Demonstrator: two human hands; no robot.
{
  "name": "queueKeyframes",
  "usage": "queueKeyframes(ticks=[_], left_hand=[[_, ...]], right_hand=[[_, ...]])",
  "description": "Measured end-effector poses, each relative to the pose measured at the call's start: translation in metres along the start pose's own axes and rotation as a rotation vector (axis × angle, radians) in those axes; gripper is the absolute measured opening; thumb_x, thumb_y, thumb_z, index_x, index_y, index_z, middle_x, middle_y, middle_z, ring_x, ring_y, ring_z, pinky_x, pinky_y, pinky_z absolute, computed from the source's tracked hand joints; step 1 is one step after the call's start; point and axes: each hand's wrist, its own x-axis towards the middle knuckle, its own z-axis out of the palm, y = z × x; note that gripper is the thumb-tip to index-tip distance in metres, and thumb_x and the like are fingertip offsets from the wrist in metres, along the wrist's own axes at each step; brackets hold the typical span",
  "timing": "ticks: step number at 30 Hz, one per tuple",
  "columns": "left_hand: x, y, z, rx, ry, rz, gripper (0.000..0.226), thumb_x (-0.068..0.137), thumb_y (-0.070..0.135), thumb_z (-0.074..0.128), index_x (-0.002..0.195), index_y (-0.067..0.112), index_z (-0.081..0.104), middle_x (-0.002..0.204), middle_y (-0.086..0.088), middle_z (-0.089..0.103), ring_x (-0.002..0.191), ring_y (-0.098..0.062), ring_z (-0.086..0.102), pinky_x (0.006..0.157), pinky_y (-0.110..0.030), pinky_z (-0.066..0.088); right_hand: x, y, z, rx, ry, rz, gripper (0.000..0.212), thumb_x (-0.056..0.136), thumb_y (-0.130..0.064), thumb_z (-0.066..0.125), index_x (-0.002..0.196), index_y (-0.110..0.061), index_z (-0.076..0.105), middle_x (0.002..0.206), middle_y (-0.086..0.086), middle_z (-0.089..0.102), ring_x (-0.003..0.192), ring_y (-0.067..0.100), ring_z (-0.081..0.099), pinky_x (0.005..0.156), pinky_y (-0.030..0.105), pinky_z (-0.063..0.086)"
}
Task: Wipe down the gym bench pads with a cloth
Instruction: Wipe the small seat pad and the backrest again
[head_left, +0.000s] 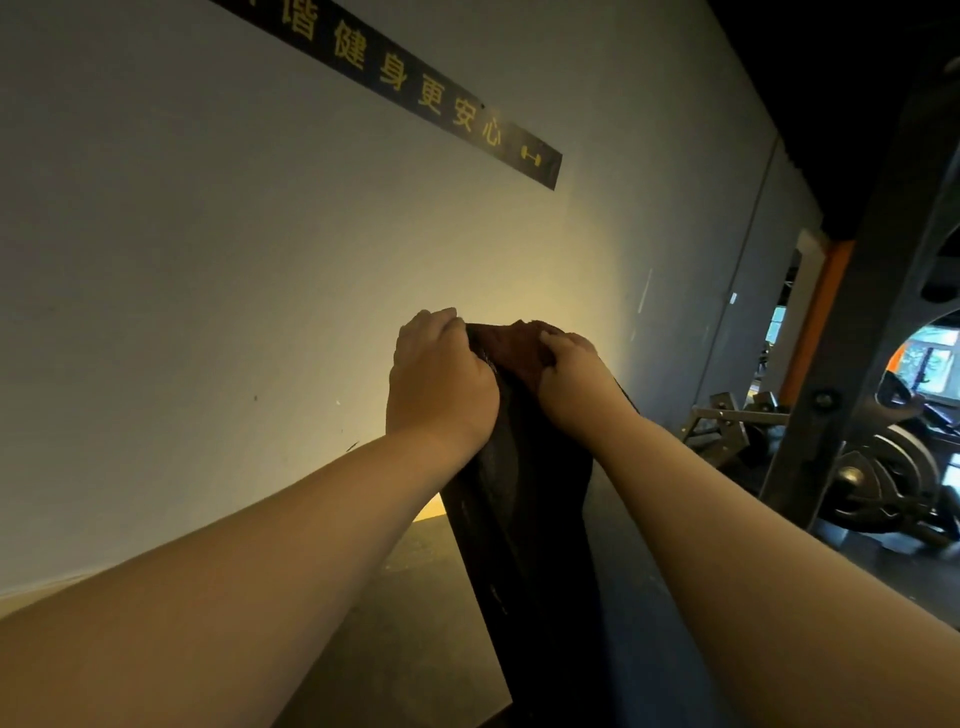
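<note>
A black bench pad (524, 519) rises tilted up toward the wall in the middle of the view. A dark brownish cloth (511, 345) lies bunched over its top end. My left hand (441, 384) curls over the pad's top left edge and holds the cloth there. My right hand (569, 364) presses on the cloth at the pad's top right, its fingers curled into the fabric. Both forearms reach up from the bottom corners. The pad's far side is hidden.
A pale wall (208, 260) with a black sign (415, 88) in yellow characters stands close behind the pad. A dark steel rack upright (852, 364) and weight plates (883, 478) are at the right. Dark floor (405, 597) lies below left.
</note>
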Motion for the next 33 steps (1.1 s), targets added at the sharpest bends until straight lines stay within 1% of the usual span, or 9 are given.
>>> queueKeyframes(ticks=[6, 9, 13, 17, 21, 25, 27, 30, 33], left_hand=[[0.004, 0.012, -0.002, 0.432, -0.107, 0.166, 0.047, 0.103, 0.021, 0.029, 0.148, 0.01, 0.039, 0.158, -0.007, 0.034, 0.15, -0.027, 0.018, 0.125, -0.045, 0.005], [0.005, 0.014, 0.003, 0.569, -0.218, 0.261, 0.048, 0.104, 0.026, 0.031, 0.148, 0.01, 0.039, 0.161, -0.01, 0.028, 0.152, -0.029, 0.012, 0.124, -0.048, 0.0], [0.013, 0.027, 0.012, 0.674, -0.39, 0.341, 0.054, 0.103, 0.029, 0.035, 0.152, 0.005, 0.031, 0.162, -0.017, 0.019, 0.152, -0.032, 0.009, 0.123, -0.052, 0.0], [0.013, 0.029, 0.015, 0.69, -0.387, 0.382, 0.058, 0.101, 0.029, 0.035, 0.153, 0.004, 0.029, 0.162, -0.016, 0.021, 0.151, -0.03, 0.011, 0.124, -0.051, 0.002], [0.009, 0.029, 0.015, 0.592, -0.354, 0.406, 0.049, 0.1, 0.024, 0.032, 0.147, 0.011, 0.043, 0.16, -0.01, 0.03, 0.15, -0.026, 0.018, 0.125, -0.044, 0.006], [0.007, 0.026, 0.013, 0.587, -0.364, 0.423, 0.051, 0.103, 0.031, 0.031, 0.149, 0.013, 0.041, 0.163, -0.01, 0.024, 0.152, -0.025, 0.015, 0.124, -0.042, 0.004], [0.007, 0.026, 0.012, 0.57, -0.367, 0.413, 0.049, 0.104, 0.031, 0.032, 0.149, 0.015, 0.042, 0.164, -0.008, 0.023, 0.152, -0.023, 0.014, 0.124, -0.041, 0.003], [0.005, 0.026, 0.012, 0.583, -0.356, 0.407, 0.049, 0.104, 0.031, 0.031, 0.149, 0.018, 0.043, 0.163, -0.005, 0.025, 0.152, -0.022, 0.015, 0.124, -0.041, 0.004], [0.004, 0.029, 0.01, 0.575, -0.356, 0.387, 0.05, 0.103, 0.029, 0.03, 0.151, 0.02, 0.041, 0.164, -0.002, 0.024, 0.152, -0.02, 0.014, 0.125, -0.041, 0.004]], right_hand=[[-0.034, -0.023, 0.016, 0.064, 0.041, -0.315, 0.051, 0.101, -0.005, 0.049, 0.15, -0.017, 0.044, 0.16, 0.001, 0.03, 0.145, 0.017, 0.031, 0.114, 0.021, 0.018], [-0.021, 0.015, 0.007, 0.083, 0.054, -0.163, 0.049, 0.1, -0.007, 0.044, 0.147, -0.016, 0.046, 0.156, 0.003, 0.037, 0.142, 0.02, 0.036, 0.111, 0.02, 0.021], [0.007, 0.061, -0.009, 0.076, 0.046, 0.242, 0.043, 0.098, -0.017, 0.043, 0.14, -0.009, 0.046, 0.14, 0.014, 0.046, 0.122, 0.033, 0.051, 0.107, 0.046, 0.043], [-0.002, 0.036, -0.001, 0.146, 0.039, 0.095, 0.033, 0.09, -0.006, 0.046, 0.119, -0.01, 0.059, 0.13, 0.007, 0.053, 0.109, 0.022, 0.053, 0.094, 0.034, 0.045], [-0.042, 0.029, 0.008, 0.183, 0.049, -0.135, 0.041, 0.099, -0.012, 0.047, 0.139, -0.017, 0.053, 0.144, 0.0, 0.046, 0.13, 0.014, 0.044, 0.106, 0.022, 0.031], [-0.032, 0.071, -0.009, 0.065, 0.095, 0.15, 0.038, 0.098, -0.031, 0.044, 0.128, -0.01, 0.052, 0.126, 0.011, 0.052, 0.114, 0.026, 0.053, 0.1, 0.04, 0.044], [-0.032, 0.072, -0.011, 0.059, 0.08, 0.211, 0.033, 0.098, -0.032, 0.044, 0.119, -0.008, 0.051, 0.115, 0.005, 0.047, 0.105, 0.023, 0.053, 0.093, 0.039, 0.045], [-0.05, 0.044, -0.002, 0.118, 0.042, 0.048, 0.008, 0.1, -0.025, 0.046, 0.105, -0.022, 0.052, 0.107, -0.008, 0.049, 0.09, 0.004, 0.051, 0.077, 0.022, 0.04], [-0.085, 0.025, 0.004, 0.195, -0.014, -0.151, 0.022, 0.1, -0.023, 0.048, 0.121, -0.024, 0.054, 0.114, -0.015, 0.05, 0.101, 0.0, 0.051, 0.086, 0.016, 0.04]])
